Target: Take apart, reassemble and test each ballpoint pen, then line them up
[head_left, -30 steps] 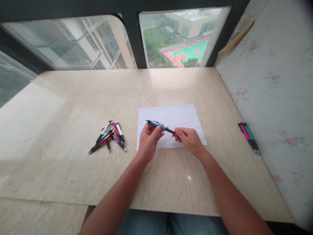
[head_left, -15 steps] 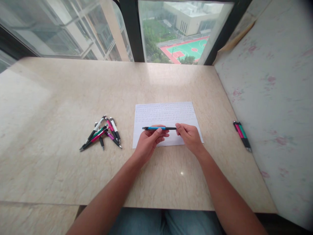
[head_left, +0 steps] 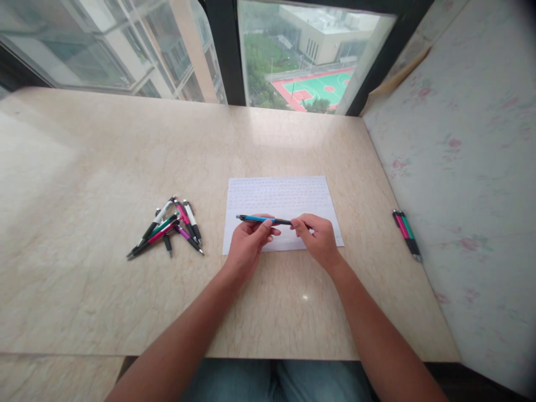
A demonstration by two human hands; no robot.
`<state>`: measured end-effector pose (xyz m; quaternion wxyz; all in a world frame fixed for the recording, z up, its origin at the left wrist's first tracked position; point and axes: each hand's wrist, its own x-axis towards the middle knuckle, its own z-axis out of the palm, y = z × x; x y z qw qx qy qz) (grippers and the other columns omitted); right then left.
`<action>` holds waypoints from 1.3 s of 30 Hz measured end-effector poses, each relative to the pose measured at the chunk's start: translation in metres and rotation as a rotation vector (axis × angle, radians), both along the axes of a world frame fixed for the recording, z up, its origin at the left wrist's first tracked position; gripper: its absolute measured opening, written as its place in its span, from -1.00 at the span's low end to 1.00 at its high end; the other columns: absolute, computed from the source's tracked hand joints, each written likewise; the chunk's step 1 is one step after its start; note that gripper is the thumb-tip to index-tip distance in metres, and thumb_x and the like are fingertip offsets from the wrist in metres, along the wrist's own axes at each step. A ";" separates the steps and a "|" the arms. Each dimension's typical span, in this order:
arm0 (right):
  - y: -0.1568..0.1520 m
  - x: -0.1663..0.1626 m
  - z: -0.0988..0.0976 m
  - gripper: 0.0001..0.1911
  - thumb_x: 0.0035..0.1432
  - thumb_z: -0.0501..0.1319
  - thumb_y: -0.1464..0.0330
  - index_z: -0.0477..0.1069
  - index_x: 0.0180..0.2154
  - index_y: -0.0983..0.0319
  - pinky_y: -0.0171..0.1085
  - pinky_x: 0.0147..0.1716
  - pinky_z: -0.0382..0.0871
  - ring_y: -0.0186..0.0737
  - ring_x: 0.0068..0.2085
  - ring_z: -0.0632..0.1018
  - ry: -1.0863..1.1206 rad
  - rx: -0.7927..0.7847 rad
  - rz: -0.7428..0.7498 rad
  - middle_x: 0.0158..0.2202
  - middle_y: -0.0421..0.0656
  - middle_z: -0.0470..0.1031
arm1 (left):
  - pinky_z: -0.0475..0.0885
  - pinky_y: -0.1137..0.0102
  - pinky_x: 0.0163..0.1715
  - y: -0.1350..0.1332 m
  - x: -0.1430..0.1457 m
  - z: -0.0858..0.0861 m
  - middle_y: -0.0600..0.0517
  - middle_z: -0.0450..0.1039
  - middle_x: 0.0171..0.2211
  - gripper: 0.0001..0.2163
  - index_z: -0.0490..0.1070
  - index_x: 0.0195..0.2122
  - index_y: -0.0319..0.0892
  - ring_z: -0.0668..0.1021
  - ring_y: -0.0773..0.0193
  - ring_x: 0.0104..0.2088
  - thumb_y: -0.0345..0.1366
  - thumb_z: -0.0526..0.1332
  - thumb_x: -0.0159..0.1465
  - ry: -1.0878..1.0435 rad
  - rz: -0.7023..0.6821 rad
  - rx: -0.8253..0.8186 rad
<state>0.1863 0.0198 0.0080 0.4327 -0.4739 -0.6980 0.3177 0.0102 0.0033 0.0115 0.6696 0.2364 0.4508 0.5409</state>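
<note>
A blue and black pen (head_left: pixel 256 219) lies nearly level across both hands, above a sheet of paper (head_left: pixel 278 192) covered in rows of writing. My left hand (head_left: pixel 250 240) is closed around the blue barrel, thumb on top and fingers beneath. At the pen's dark right end, my right hand (head_left: pixel 317 237) pinches the tip between thumb and fingers, which hide the point itself. The lower part of the sheet is partly covered by my hands.
Left of the paper lies a loose pile of several pens (head_left: pixel 167 228) in white, pink, green and purple. Two more pens (head_left: pixel 407 235), pink and green, rest side by side along the papered wall (head_left: pixel 469 184). Behind the stone counter (head_left: pixel 167 145) stands a window.
The pen's right end has dipped slightly, and my right hand's fingers now wrap more over its tip. The whole view has shifted a little.
</note>
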 end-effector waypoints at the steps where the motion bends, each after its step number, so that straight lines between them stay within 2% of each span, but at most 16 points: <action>1: 0.000 0.000 0.000 -0.65 0.32 0.15 0.22 0.46 -0.48 0.22 -0.30 -0.43 0.22 -0.34 -0.50 0.41 0.005 -0.004 -0.005 -0.57 -0.23 0.42 | 0.36 0.54 -0.49 0.000 0.000 0.000 0.00 0.58 -0.37 -0.73 0.52 -0.25 -0.23 0.59 0.36 -0.41 -0.26 0.46 0.06 -0.002 -0.004 0.004; 6: 0.000 -0.001 0.001 -0.61 0.31 0.14 0.18 0.46 -0.50 0.22 -0.31 -0.47 0.21 -0.34 -0.53 0.39 0.033 -0.063 -0.048 -0.60 -0.24 0.41 | 0.37 0.55 -0.48 0.000 -0.001 0.001 0.01 0.58 -0.35 -0.72 0.53 -0.24 -0.22 0.59 0.37 -0.39 -0.26 0.47 0.05 -0.030 -0.030 -0.025; 13: 0.000 0.001 -0.001 -0.51 0.32 0.10 0.08 0.38 -0.57 0.22 -0.32 -0.55 0.10 -0.38 -0.60 0.27 0.091 -0.199 -0.100 -0.68 -0.30 0.23 | 0.38 0.55 -0.44 -0.001 -0.002 0.003 -0.01 0.59 -0.35 -0.70 0.54 -0.19 -0.21 0.61 0.33 -0.34 -0.27 0.47 0.06 -0.057 -0.118 -0.011; 17: -0.001 0.001 0.000 -0.49 0.33 0.09 0.09 0.32 -0.60 0.21 -0.31 -0.53 0.08 -0.38 -0.59 0.23 0.041 -0.146 -0.077 -0.68 -0.30 0.17 | 0.41 0.54 -0.43 -0.002 -0.001 0.004 -0.03 0.61 -0.29 -0.71 0.54 -0.19 -0.20 0.63 0.32 -0.33 -0.24 0.46 0.08 -0.061 -0.106 -0.049; 21: -0.002 -0.001 0.001 -0.49 0.35 0.06 0.11 0.27 -0.60 0.21 -0.30 -0.50 0.12 -0.37 -0.56 0.27 -0.015 -0.070 -0.041 -0.65 -0.27 0.24 | 0.44 0.53 -0.42 -0.001 0.000 0.003 -0.02 0.61 -0.34 -0.71 0.55 -0.23 -0.23 0.64 0.30 -0.34 -0.23 0.47 0.05 -0.020 -0.074 -0.059; 24: -0.002 0.000 0.001 -0.53 0.36 0.06 0.14 0.31 -0.56 0.20 -0.29 -0.47 0.17 -0.35 -0.53 0.32 -0.039 -0.020 -0.028 -0.61 -0.25 0.31 | 0.47 0.51 -0.38 -0.001 0.000 0.003 -0.03 0.61 -0.37 -0.70 0.56 -0.24 -0.24 0.64 0.29 -0.35 -0.26 0.49 0.02 -0.013 -0.046 -0.055; 29: -0.002 -0.001 0.002 -0.70 0.31 0.15 0.21 0.43 -0.44 0.19 -0.27 -0.38 0.28 -0.30 -0.44 0.40 -0.036 0.065 0.002 -0.50 -0.21 0.43 | 0.52 0.45 -0.29 0.000 0.001 0.005 -0.02 0.61 -0.41 -0.70 0.56 -0.28 -0.27 0.64 0.29 -0.38 -0.28 0.51 -0.01 -0.036 0.018 -0.036; 33: -0.002 -0.001 0.004 -0.84 0.22 0.25 0.22 0.46 -0.32 0.17 -0.25 -0.34 0.37 -0.27 -0.38 0.46 0.026 0.074 -0.015 -0.40 -0.18 0.49 | 0.52 0.47 -0.29 0.000 0.001 0.006 -0.02 0.60 -0.41 -0.70 0.55 -0.30 -0.27 0.64 0.31 -0.39 -0.28 0.52 -0.03 -0.055 0.035 -0.040; 36: -0.002 0.000 0.005 -0.81 0.23 0.23 0.20 0.46 -0.29 0.18 -0.26 -0.36 0.38 -0.25 -0.34 0.50 0.068 0.012 -0.014 -0.36 -0.16 0.52 | 0.51 0.50 -0.32 0.001 0.001 0.005 -0.02 0.60 -0.40 -0.70 0.55 -0.30 -0.27 0.64 0.33 -0.39 -0.27 0.52 -0.03 -0.061 0.033 -0.048; 39: -0.002 0.001 0.005 -0.64 0.32 0.10 0.18 0.44 -0.46 0.20 -0.27 -0.41 0.34 -0.29 -0.45 0.46 0.048 -0.068 -0.036 -0.53 -0.20 0.45 | 0.50 0.53 -0.36 0.001 0.001 0.005 -0.02 0.60 -0.37 -0.70 0.54 -0.27 -0.26 0.64 0.34 -0.37 -0.28 0.50 0.00 -0.046 0.022 -0.060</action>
